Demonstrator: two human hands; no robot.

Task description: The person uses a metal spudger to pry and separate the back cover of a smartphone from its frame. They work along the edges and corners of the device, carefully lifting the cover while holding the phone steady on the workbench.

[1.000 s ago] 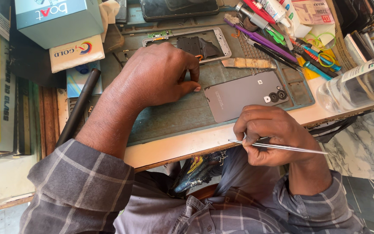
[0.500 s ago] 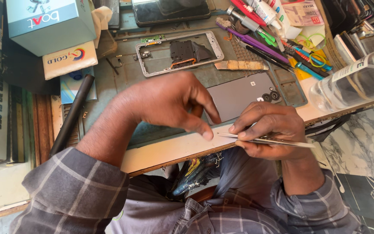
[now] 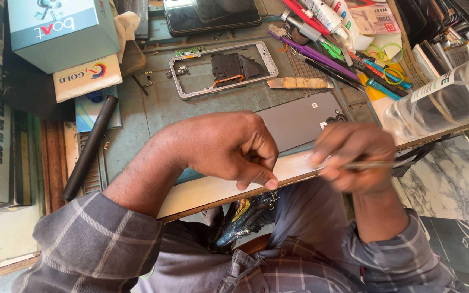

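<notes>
- Cluttered repair bench (image 3: 153, 108) lies under both hands.
- Left hand (image 3: 229, 146) has fingers curled together, thumb pressed on the bench edge.
- Right hand (image 3: 354, 157), blurred, pinches thin metal tweezers (image 3: 373, 164).
- Grey phone back cover (image 3: 299, 119) lies just beyond the knuckles; the stripped phone frame (image 3: 223, 68) lies farther off.

One view only — a camera worn on the person's head, looking steeply down over their own chest and lap at the workbench edge (image 3: 213, 191). It sits close: the checked sleeves fill the near bottom of the frame, and the left hand (image 3: 229, 146) and right hand (image 3: 354, 157) lie mid-frame, the right one blurred. The view faces away from the body, so the far side of the bench is at the top, with a phone frame (image 3: 221, 69) there. A clear bottle (image 3: 446, 97) marks the right edge — boxes (image 3: 61, 30) the far left. No second view shares the scene.
</notes>
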